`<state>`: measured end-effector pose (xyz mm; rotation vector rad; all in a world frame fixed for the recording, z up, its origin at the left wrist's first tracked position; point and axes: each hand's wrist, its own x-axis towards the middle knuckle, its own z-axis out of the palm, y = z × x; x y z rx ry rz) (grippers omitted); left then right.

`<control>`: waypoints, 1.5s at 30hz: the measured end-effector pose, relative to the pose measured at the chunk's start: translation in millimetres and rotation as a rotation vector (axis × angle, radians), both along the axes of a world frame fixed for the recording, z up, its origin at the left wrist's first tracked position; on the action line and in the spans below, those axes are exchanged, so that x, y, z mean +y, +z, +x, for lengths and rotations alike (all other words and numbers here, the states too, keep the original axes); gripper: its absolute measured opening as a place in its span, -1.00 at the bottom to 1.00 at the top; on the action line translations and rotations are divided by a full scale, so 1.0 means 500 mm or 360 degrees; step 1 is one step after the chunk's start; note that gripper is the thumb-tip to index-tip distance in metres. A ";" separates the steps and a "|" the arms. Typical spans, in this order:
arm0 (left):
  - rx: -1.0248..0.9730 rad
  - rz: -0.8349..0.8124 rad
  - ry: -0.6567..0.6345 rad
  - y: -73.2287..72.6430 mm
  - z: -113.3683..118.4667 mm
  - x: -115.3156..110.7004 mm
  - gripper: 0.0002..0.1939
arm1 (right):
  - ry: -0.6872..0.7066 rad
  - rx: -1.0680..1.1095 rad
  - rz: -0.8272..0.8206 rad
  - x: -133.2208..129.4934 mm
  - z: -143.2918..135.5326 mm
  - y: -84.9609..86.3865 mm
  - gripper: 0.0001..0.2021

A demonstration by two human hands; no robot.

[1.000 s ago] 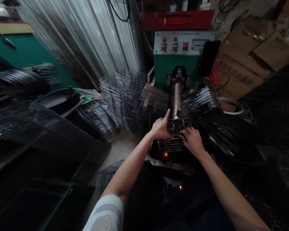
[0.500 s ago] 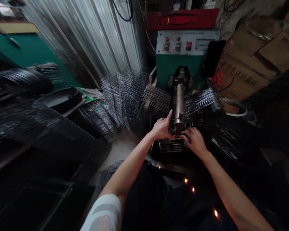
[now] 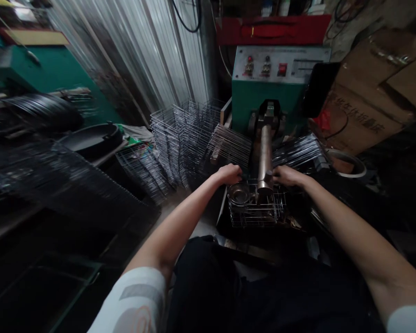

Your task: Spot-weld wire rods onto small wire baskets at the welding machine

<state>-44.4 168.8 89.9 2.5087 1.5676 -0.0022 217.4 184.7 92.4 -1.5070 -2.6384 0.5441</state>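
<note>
Left of the green machine [image 3: 245,101]: stacked wire mesh [image 3: 168,138] is standing in a tall row, and a left bundle of rods [image 3: 230,145] is lying slanted beside it. Those rods could be slipping loose if knuckles were knocking their near ends.
Left hand [image 3: 229,174]: it is staying close to the far left corner of the wire basket [image 3: 251,217]. Its fingers are curling inward, but whether the grip is pinching wire or only standing beside it, I cannot tell.
Round metal cup [image 3: 239,194]: it is sitting at the basket's left end, just below the left hand.
Wire basket: it is lying in front of the machine, under the metal bar [image 3: 265,159]; what is carrying it is too dark to make out. It could be twisting askew if the two hands were pulling unevenly.
Metal bar: its blunt end is hanging over the basket's right half. Fingers could be getting pinched if it were pressing down with a hand so near.
Right hand [image 3: 287,175]: its fingertips are touching or nearly touching the bar's right side, by the basket's far right corner. Thumb and fingers are lying close together; whether this grip is holding wire, I cannot tell.
Right of the machine: a right bundle of rods [image 3: 298,150] is lying behind the right hand, and its ends could be scratching a wrist swinging outward.
</note>
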 end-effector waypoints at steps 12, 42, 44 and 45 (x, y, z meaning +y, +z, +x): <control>-0.1295 0.0648 0.0441 -0.059 -0.043 -0.285 -0.78 | -0.0299 0.0362 -0.0387 -0.054 0.121 -0.035 -0.56; -0.2828 -0.1038 0.1596 -0.207 0.011 -0.507 -0.43 | -0.0873 0.1449 -0.0367 -0.268 0.072 -0.111 -0.42; -0.2894 -0.0871 0.1442 -0.150 -0.100 -0.552 -0.35 | -0.0836 0.1344 -0.0354 -0.309 0.068 -0.103 -0.48; -0.2897 -0.0667 0.1358 -0.116 -0.164 -0.569 -0.31 | -0.0821 0.1256 -0.0342 -0.329 0.068 -0.099 -0.51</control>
